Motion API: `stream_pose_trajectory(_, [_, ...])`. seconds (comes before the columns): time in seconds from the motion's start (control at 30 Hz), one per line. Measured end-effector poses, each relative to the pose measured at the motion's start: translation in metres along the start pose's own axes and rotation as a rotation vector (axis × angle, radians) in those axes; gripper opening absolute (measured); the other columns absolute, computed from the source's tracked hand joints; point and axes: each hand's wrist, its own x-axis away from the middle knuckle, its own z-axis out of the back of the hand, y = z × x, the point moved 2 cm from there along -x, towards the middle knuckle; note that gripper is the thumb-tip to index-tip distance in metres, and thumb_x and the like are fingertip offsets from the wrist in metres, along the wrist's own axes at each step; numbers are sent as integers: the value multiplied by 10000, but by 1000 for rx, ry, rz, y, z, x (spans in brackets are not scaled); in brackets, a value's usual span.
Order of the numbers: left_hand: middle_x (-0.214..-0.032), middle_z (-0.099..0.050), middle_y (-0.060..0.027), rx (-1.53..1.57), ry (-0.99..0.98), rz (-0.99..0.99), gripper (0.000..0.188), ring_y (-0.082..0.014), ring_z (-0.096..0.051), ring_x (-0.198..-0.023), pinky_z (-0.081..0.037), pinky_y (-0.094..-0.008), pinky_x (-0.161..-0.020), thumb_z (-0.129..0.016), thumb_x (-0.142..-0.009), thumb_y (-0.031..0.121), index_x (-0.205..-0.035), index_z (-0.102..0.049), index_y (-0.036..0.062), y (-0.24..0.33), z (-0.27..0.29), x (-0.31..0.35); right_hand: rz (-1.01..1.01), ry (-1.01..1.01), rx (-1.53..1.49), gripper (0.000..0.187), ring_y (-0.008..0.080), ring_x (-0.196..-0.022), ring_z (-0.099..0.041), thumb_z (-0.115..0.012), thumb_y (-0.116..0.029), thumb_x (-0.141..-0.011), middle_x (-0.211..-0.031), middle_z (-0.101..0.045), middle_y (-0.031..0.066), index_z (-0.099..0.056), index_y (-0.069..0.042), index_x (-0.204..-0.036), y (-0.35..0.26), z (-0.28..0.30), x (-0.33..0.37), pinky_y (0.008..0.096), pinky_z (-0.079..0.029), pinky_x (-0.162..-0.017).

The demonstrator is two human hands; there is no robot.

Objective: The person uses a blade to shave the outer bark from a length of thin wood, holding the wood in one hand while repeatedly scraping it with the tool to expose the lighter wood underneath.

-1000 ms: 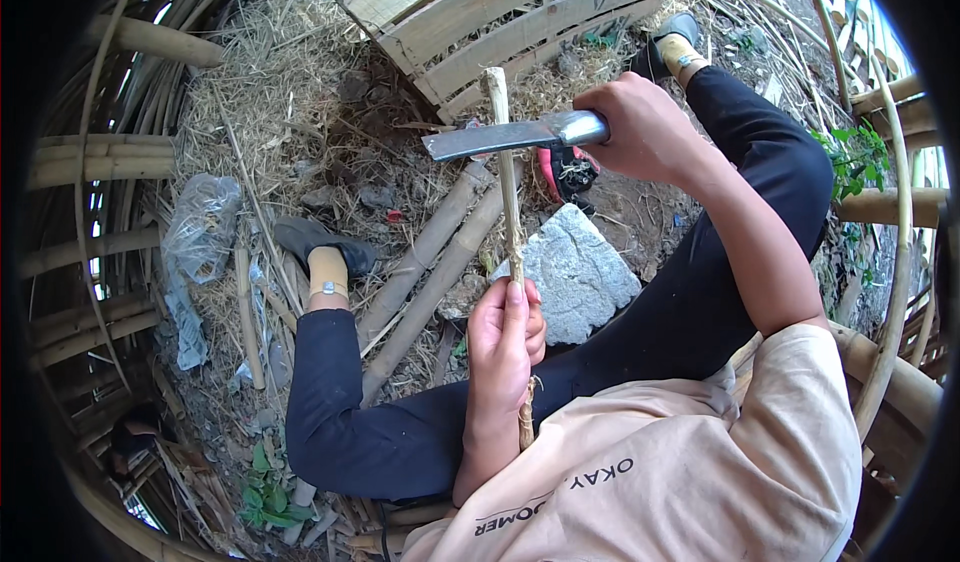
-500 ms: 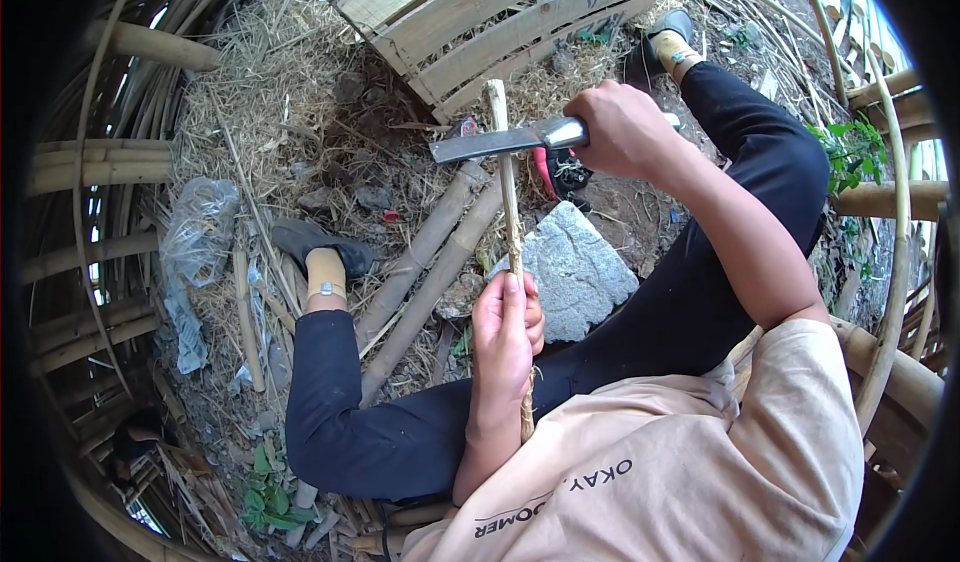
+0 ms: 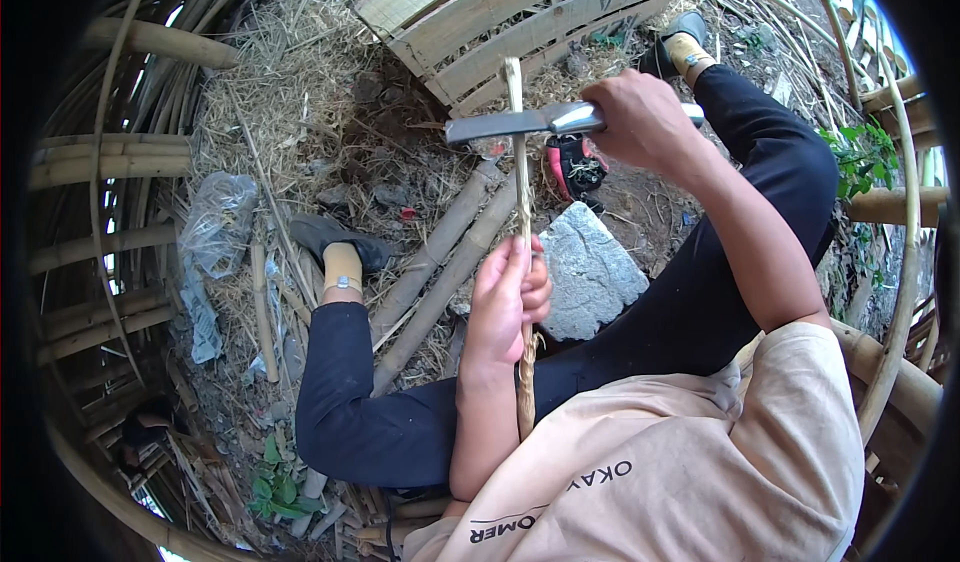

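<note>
My left hand (image 3: 512, 292) is closed round a pale, peeled wooden stick (image 3: 522, 187), with the thumb lying along it. The stick stands away from me, its lower end reaching my shirt. In my right hand (image 3: 645, 122) is a knife (image 3: 495, 125) with a broad metal blade, gripped by its shiny metal handle. The blade crosses the stick below its far tip and appears to touch it. Rough bark or loose fibres show on the stick below my left hand.
A flat grey stone (image 3: 590, 272) lies between my legs, near a pink-and-black object (image 3: 575, 167). Two bamboo poles (image 3: 450, 252) lie beside my left foot. A slatted wooden crate (image 3: 480, 37) stands ahead. Clear plastic bags (image 3: 218, 224) and straw litter the ground at left.
Both hands, the stick and the knife have moved slightly away from my body. The blade still crosses the stick near its far end. The view has shifted a little.
</note>
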Motion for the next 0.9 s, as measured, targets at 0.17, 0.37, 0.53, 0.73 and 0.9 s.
stream_pose_trajectory(0.17, [-628,-302,92,-8,-91,32,190,-3,-260,-479,-216,-165,-410,-446,-1058,254,-1017,-526,87,-11,-7,-16,-18,48,-15,124,347,-707,-685,-686,-131,-691,-705,-670,154,-698,-53,-787,11,8,0,447,-556,-665])
stream_pose_trajectory(0.37, [-649,-320,81,-139,32,-58,185,-10,-273,-500,-225,-168,-415,-426,-1064,249,-1014,-508,91,20,5,-17,25,-24,-9,108,352,-715,-676,-674,-142,-701,-697,-660,156,-677,-58,-769,8,6,6,448,-547,-675])
stream_pose_trajectory(0.53, [-631,-336,76,-190,166,-37,262,-19,-275,-489,-237,-181,-431,-434,-1063,310,-962,-507,79,45,8,-11,17,-100,-23,152,349,-707,-693,-712,-169,-670,-701,-672,161,-680,-46,-754,2,0,7,440,-565,-641])
stream_pose_trajectory(0.73, [-666,-421,27,-158,101,-13,296,-72,-424,-567,-380,-205,-516,-422,-1061,356,-915,-495,108,29,15,-13,42,-11,-123,124,350,-689,-662,-684,-158,-678,-671,-642,143,-655,-68,-759,3,-6,6,460,-529,-652])
stream_pose_trajectory(0.9, [-654,-290,66,-19,-97,248,285,-28,-262,-523,-240,-185,-457,-389,-1064,370,-949,-456,119,29,20,-3,69,19,-71,207,345,-692,-680,-753,-210,-672,-697,-667,137,-692,-64,-805,3,-6,3,443,-554,-646])
